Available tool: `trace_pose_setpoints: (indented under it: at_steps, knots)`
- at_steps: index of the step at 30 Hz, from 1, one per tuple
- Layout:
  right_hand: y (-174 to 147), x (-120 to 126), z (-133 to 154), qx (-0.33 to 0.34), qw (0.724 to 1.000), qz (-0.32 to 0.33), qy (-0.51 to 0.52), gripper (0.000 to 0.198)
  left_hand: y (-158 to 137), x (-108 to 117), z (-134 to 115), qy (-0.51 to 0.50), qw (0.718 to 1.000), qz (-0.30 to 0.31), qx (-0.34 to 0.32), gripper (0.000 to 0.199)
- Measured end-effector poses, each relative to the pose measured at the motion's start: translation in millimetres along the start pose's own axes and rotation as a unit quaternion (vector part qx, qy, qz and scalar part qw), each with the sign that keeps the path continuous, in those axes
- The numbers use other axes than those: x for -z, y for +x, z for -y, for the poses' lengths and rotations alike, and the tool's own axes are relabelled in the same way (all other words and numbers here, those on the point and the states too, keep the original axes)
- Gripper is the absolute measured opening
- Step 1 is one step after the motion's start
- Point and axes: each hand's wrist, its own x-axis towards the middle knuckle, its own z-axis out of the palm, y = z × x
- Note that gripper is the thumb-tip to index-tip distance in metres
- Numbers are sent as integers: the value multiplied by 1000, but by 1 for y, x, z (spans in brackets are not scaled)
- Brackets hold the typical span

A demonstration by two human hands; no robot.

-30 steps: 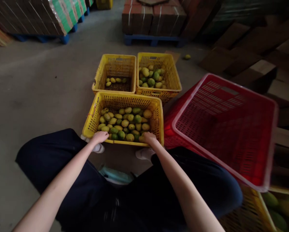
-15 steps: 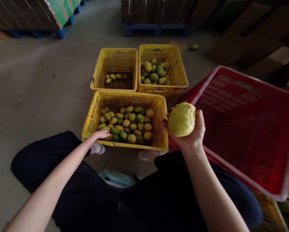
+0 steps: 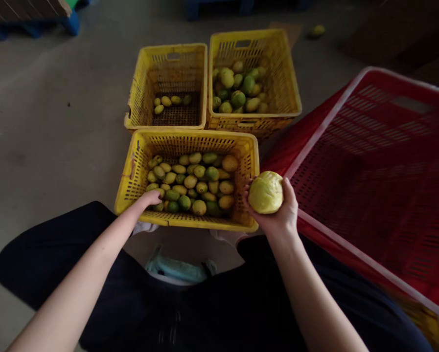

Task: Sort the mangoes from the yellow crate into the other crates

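My right hand (image 3: 278, 215) holds a yellow mango (image 3: 265, 192) palm-up, just off the right rim of the near yellow crate (image 3: 131, 176). That crate is filled with several yellow and green mangoes (image 3: 193, 183). My left hand (image 3: 150, 198) reaches into its near left corner and rests on the fruit there; I cannot tell whether it grips one. I sit with dark trousers, knees spread on either side of the crate.
Two more yellow crates stand behind: the far left crate (image 3: 138, 98) with a few mangoes, the far right crate (image 3: 288, 88) about a third full. A big empty red crate (image 3: 351, 234) tilts at my right. A loose mango (image 3: 316, 31) lies on the concrete floor beyond.
My right hand lifted a mango out of the near crate, then lowered it slightly toward the crate's right rim. The view tilted down. My left hand stayed at the near left corner.
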Motion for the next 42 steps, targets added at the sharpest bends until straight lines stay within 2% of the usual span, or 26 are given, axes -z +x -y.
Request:
trace_pose_setpoints:
  at_steps: [6, 12, 15, 18, 22, 25, 28, 31, 34, 36, 39, 42]
  knots:
    - [-3, 1, -5, -3, 999, 23, -47, 37, -4, 4, -14, 23, 999, 26, 6, 34]
    - [-4, 5, -8, 9, 993, 12, -115, 34, -3, 1, -37, -15, 999, 42, -2, 32]
    - [-5, 4, -9, 20, 992, 10, -125, 32, -4, -2, -48, -42, 998, 37, 9, 38]
    - [-9, 0, -11, 24, 991, 18, -131, 32, -9, -6, -58, -49, 998, 10, 26, 42]
    - [-19, -8, -12, 25, 990, 40, -133, 28, -17, -6, -69, -63, 997, -34, 32, 29]
    - [-29, -17, -16, 13, 988, 58, -141, 29, -26, 2, -73, -98, 991, -90, -3, 25]
    - [-38, -29, -27, 47, 976, 100, -189, 35, -43, 24, -74, -118, 981, -143, -59, 38]
    - [-44, -40, -45, 178, 937, 139, -267, 49, -73, 62, -76, -148, 948, -237, -150, 52]
    - [-50, -49, -63, 300, 875, 152, -347, 64, -115, 105, -81, -188, 890, -335, -247, 53]
    - [-53, -56, -71, 319, 850, 168, -385, 65, -146, 128, -85, -209, 855, -380, -286, 52]
    - [-61, -75, -73, 297, 836, 191, -420, 60, -186, 148, -91, -261, 804, -428, -320, 54]
    - [-69, -99, -67, 332, 812, 194, -439, 61, -204, 156, -92, -364, 752, -425, -347, 60]
